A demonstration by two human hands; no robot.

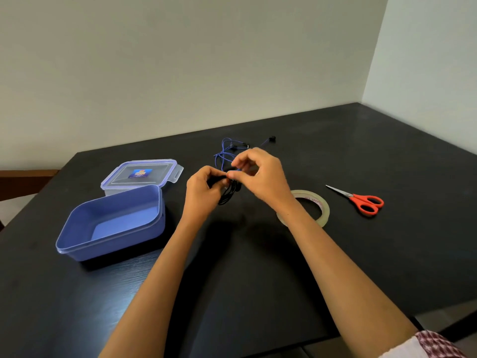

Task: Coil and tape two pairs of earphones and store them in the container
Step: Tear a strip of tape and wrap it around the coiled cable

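My left hand (204, 192) grips a coil of black earphone cable (228, 195) above the dark table. My right hand (258, 171) pinches at the top of the same coil, thumb and fingers curled. Behind my hands lies a loose pair of blue-corded earphones (224, 151), one black earbud (271, 138) stretched to the right. An open blue container (77, 223) stands at the left, with nothing inside. Its clear lid (170, 166) lies flat just behind it.
A roll of clear tape (324, 208) lies right of my right wrist, partly hidden by it. Red-handled scissors (365, 201) lie further right. The black table (387, 254) meets pale walls at the back and right. A brown chair edge (25, 174) shows at far left.
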